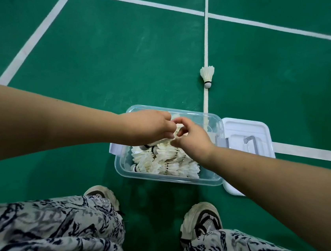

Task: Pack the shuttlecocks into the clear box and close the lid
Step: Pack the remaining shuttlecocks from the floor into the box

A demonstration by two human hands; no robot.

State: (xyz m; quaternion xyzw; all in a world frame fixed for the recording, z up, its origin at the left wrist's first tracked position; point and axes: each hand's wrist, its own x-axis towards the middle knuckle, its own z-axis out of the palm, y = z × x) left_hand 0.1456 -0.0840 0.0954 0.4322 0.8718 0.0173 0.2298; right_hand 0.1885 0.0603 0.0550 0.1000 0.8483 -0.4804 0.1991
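The left hand (148,126) and right hand (193,137) met, fingers (166,118) pinching a shuttlecock (177,129). Below them sat the clear box (166,179) of packed shuttlecocks (166,162), lid (248,134) to their right, loose shuttlecock (207,74) beyond.

Pretty much all green court floor (116,58), a bit scuffed, lit soft and even. One long white line (206,37) runs straight away; a far line (133,0) crosses it, a slanted line (36,34) sits to its left, a near line (312,152) heads off to its right.

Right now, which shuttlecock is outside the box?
The lone shuttlecock lying on the white court line beyond the clear box; every other one sits inside it.
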